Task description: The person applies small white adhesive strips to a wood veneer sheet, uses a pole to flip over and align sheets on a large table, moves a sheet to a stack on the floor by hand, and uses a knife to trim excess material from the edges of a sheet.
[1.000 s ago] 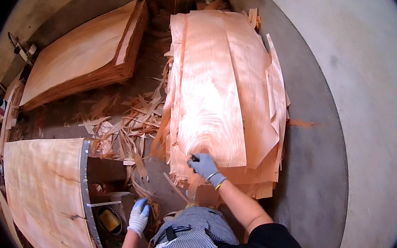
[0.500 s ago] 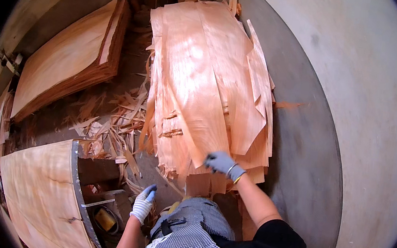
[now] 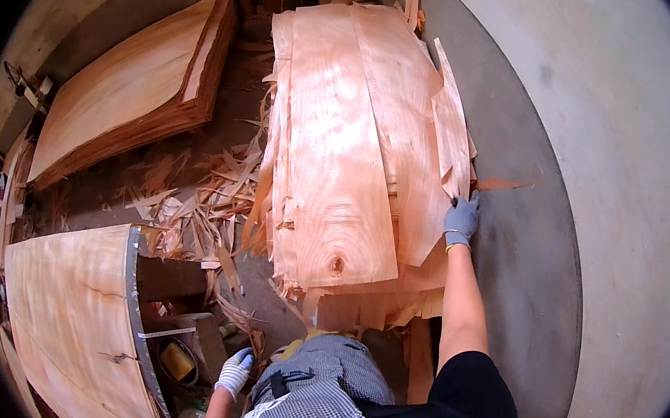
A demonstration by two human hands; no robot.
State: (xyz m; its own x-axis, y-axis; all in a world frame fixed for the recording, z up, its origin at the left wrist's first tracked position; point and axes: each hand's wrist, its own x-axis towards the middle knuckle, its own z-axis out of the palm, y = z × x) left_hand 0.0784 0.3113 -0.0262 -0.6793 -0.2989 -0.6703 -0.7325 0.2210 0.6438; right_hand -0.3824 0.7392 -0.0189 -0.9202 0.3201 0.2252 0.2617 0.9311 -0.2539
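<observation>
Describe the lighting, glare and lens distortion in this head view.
Head view: bright light puts a pale glare patch on the top veneer sheet; fisheye bends the concrete floor edges toward a black rim; the lower-left corner lies in shadow; the right hand is sharp, not blurred.

You see everything through one head-worn fisheye view, looking steeply down over your own chest at the veneer stack [image 3: 356,155] close in front (straight edges bow near the rim), with the concrete floor [image 3: 622,156] around.
</observation>
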